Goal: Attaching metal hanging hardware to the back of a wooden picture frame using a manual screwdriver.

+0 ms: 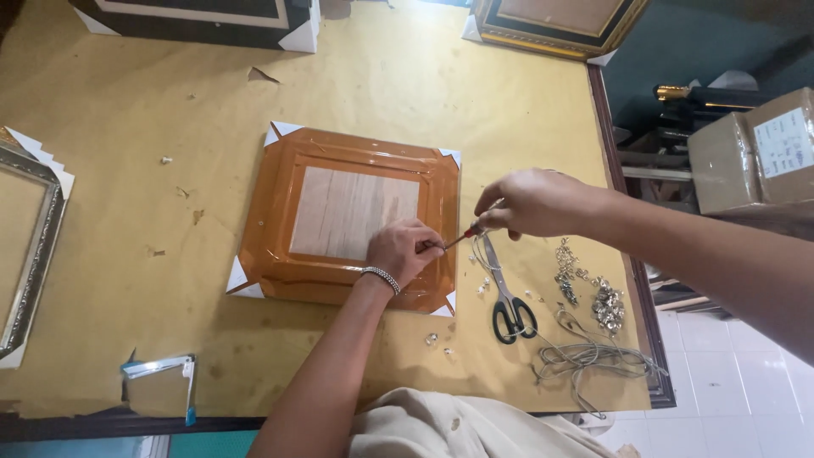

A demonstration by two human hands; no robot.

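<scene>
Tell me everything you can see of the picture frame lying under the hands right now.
The picture frame lies face down and flat on the yellow-brown paper-covered table. Its back is sealed with glossy orange-brown tape around a pale wood-grain backing panel; white protectors cap all four corners. The left hand rests on its lower right part, fingers pinching something small at the right rail. The right hand holds a thin screwdriver whose tip meets that spot.

Orange-taped picture frame (pixel 343 216) lies face-down, red-handled screwdriver (pixel 458 238) at its right edge.
</scene>
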